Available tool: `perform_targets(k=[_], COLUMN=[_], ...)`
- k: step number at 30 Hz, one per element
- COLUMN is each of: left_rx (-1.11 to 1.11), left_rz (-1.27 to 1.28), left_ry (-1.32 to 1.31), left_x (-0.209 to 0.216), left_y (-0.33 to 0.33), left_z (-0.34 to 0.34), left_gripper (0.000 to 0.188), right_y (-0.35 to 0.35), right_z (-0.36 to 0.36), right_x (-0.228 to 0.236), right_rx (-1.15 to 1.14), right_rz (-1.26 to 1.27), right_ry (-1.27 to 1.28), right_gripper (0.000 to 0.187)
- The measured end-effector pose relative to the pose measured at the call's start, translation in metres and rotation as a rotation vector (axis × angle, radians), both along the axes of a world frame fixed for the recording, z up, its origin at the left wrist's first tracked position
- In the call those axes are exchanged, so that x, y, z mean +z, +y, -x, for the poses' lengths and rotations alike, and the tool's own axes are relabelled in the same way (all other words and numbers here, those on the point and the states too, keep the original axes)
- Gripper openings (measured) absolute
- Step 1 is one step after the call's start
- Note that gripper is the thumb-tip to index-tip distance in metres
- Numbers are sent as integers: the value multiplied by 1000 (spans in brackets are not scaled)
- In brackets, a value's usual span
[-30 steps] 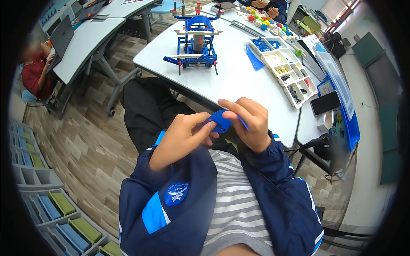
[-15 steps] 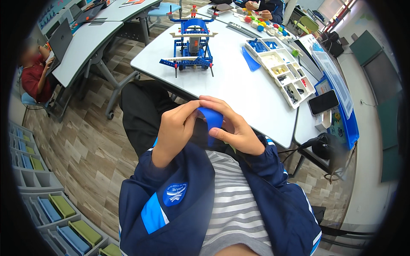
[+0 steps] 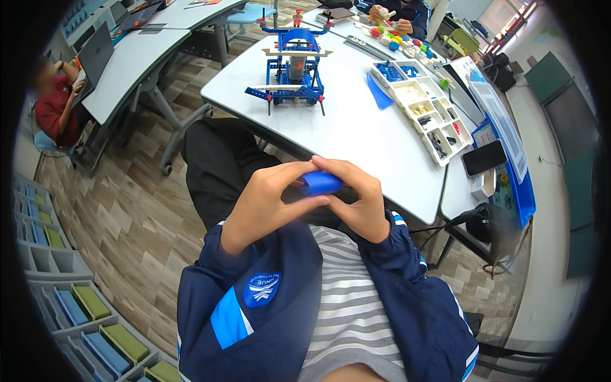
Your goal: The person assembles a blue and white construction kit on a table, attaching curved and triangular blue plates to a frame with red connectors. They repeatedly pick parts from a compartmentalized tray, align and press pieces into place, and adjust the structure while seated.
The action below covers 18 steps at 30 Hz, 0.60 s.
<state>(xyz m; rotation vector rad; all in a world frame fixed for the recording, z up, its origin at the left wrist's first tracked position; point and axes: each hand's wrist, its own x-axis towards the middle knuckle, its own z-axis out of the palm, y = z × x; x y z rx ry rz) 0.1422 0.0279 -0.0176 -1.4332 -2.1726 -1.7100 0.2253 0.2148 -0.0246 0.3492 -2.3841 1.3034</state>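
Observation:
Above my lap, off the near edge of the table, a flexible blue plastic sheet point(image 3: 323, 183) is bent into a curve between my two hands. My left hand point(image 3: 262, 202) pinches it from the left, thumb below and fingers above. From the right, my right hand point(image 3: 363, 198) grips the same sheet, and the fingertips of both hands meet around it. Part of the sheet is hidden by the fingers. Beyond them on the white table point(image 3: 254, 105) stands a blue building-brick model point(image 3: 294, 71) with grey and white parts and a small red figure point(image 3: 297, 18) behind it.
To the right lie a flat blue plastic piece point(image 3: 380, 93) and a white compartment tray point(image 3: 408, 95) of small bricks. A black phone point(image 3: 484, 157) rests beside a blue bin point(image 3: 526, 198). Across the table, another person's hands point(image 3: 402, 26) are near colourful pieces. Someone in red sits far left.
The blue sheet hung down as a curved strip before; now it is folded over into a short roll. Both thumbs have come together beneath it, and my hands sit slightly lower.

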Motion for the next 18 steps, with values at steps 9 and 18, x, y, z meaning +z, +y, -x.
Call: perform_targets(k=[9,18], left_rx=[-100,-106], left_rz=[-95,-122], left_ry=[-157,-274], left_x=[2,3], left_y=[-5,-2], left_z=[-1,-7], left_gripper=[29,36], right_y=[4,-12], right_z=[-11,-18], right_x=[5,4], right_rx=[155,72], right_rz=[331,583], right_ry=[-94,-48], right_gripper=[37,28])
